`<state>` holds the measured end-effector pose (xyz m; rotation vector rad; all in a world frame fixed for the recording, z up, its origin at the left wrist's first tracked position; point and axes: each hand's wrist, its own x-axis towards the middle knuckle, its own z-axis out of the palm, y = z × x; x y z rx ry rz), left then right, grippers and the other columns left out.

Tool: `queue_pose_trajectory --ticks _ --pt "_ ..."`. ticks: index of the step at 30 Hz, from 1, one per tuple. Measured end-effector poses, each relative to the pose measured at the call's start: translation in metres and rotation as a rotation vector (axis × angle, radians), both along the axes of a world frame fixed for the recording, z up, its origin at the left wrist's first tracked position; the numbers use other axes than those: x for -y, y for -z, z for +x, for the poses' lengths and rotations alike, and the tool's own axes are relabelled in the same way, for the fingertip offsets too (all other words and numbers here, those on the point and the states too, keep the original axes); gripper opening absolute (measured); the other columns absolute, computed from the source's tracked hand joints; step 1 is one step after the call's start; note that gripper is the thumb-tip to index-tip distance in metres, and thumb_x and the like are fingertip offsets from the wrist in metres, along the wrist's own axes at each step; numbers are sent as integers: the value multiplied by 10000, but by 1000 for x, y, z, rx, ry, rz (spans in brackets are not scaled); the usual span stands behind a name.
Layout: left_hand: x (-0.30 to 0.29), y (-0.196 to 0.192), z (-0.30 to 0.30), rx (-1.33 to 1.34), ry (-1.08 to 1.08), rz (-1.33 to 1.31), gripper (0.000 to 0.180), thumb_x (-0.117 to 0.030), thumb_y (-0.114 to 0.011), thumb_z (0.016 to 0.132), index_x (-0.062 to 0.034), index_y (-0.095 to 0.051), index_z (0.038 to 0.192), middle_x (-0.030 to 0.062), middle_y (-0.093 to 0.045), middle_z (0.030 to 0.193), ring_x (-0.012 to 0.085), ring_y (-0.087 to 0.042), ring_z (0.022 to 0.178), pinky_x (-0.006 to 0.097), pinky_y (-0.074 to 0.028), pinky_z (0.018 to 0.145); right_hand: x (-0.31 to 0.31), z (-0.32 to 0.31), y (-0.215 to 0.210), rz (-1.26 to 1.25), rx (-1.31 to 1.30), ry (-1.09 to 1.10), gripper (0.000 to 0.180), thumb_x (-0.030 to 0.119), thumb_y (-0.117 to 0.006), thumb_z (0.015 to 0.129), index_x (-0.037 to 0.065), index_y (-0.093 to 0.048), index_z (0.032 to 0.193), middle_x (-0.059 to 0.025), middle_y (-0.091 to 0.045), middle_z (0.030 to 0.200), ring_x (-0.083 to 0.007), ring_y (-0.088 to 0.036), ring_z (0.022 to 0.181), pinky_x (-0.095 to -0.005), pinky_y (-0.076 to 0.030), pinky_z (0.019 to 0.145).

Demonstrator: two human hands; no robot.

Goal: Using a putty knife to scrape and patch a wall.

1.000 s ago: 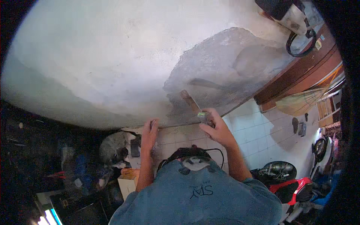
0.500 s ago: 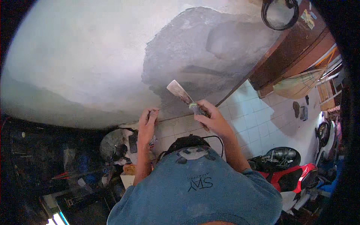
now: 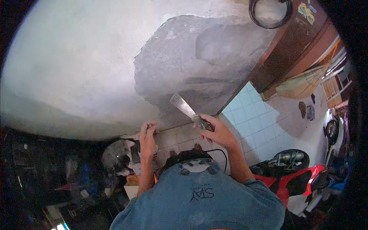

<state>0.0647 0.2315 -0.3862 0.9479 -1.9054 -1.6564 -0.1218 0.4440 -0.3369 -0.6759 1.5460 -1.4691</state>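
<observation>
the right hand (image 3: 214, 130) is closed around the handle of a putty knife (image 3: 184, 106), whose flat metal blade angles up and to the left and lies against the grey patch (image 3: 199, 65); the left hand (image 3: 147, 134) rests with its fingers curled against the lower edge of the wall (image 3: 76, 69), just where the paint meets the tiles, and whether it grips anything cannot be told; the wall is mostly pale, whitish and smooth, bending with the lens, and the grey patch of rough bare plaster spreads across its middle and upper right with an uneven, ragged border; below the wall runs a band of light tiles (image 3: 180, 138), and to the right a floor of pale blue-white square tiles (image 3: 249, 119) stretches away; a dark brown wooden door frame (image 3: 287, 57) stands at the right of the patch, and a black coiled cable (image 3: 270, 13) hangs near the top edge; a red and black motorcycle (image 3: 295, 172) sits at the lower right; the lower left is dark and cluttered, with a grey bundle (image 3: 115, 155) near the left forearm; the person's blue shirt (image 3: 203, 199) fills the bottom centre
</observation>
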Motion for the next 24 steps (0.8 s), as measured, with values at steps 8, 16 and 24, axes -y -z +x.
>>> queue_pose_trajectory --ticks 8,16,24 --pt "31 -17 -16 15 -65 19 272 -308 -501 962 -60 -601 1007 -6 -489 839 106 -451 780 265 -377 710 0 8 -5 -89 -345 -19 456 17 -645 833 35 -570 1282 -46 -550 929 -111 -577 726 -270 -490 587" --pt "62 -54 -14 -16 283 -121 220 -238 -688 888 -49 -652 995 3 -559 889 101 -471 751 275 -407 660 32 34 -20 -124 -292 68 458 0 -713 802 7 -581 1240 -110 -675 949 -138 -637 741 -265 -522 631" --pt "105 -105 -8 -89 440 -451 263 -253 -708 866 -5 -627 835 53 -513 787 149 -491 697 289 -413 647 81 72 -26 -594 171 484 362 110 -668 860 5 -583 1196 -148 -663 983 -211 -661 825 -306 -545 670"
